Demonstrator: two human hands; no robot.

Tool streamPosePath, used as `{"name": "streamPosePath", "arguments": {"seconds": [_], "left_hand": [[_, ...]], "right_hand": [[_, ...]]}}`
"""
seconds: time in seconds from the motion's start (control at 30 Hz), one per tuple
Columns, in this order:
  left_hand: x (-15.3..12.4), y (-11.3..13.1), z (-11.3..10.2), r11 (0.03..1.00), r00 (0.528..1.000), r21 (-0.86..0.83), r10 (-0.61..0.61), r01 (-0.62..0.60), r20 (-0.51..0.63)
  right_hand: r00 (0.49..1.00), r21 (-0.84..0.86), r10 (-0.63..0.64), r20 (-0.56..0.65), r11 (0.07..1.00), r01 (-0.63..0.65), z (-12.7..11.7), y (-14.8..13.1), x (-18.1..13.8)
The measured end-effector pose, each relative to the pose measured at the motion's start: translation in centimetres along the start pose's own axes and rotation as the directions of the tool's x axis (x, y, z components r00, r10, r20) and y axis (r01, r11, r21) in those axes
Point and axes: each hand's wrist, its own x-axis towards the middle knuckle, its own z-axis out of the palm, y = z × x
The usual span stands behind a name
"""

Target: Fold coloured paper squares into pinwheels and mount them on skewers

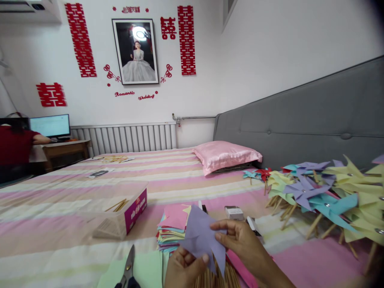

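Observation:
A purple paper sheet, partly folded into points, is held over the striped bed. My left hand pinches its lower edge with closed fingers. My right hand grips its right side between thumb and fingers. Below the hands lies a bundle of thin wooden sticks. A stack of coloured paper squares sits just behind the purple sheet.
Scissors lie at the lower left on green paper. A clear box of sticks stands to the left. Several finished paper pinwheels are piled at the right by the grey headboard. A pink pillow lies behind. A person in red sits at a far desk.

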Motion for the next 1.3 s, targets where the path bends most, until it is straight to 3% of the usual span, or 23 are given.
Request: {"name": "streamPosePath", "arguments": {"seconds": [0.4,0.6,0.83,1.07,1.3], "left_hand": [[-0.6,0.9,0.6,0.99,0.997,0.113,0.08,-0.08,0.005],[-0.9,1.0,0.8,0.961,0.983,0.211,0.182,-0.18,0.009],[-1.5,1.9,1.4,0.766,0.912,0.506,0.393,-0.396,0.119],[-1.5,1.4,1.1,0.492,0.787,0.681,0.581,-0.543,0.209],[-1.4,1.5,0.8,0.439,0.735,0.67,0.633,-0.599,0.243]], "right_hand": [[0.998,0.028,0.056,0.009,0.998,-0.056,0.2,-0.4,-0.4],[0.999,0.073,-0.025,0.022,0.997,0.023,0.1,-0.5,-0.2],[0.987,0.128,-0.064,-0.145,0.988,0.083,-0.2,-0.9,0.5],[0.967,-0.002,-0.161,-0.195,0.986,0.164,-0.6,-1.7,0.5],[0.965,0.05,-0.153,-0.213,0.985,0.167,-0.7,-1.2,0.8]]}}
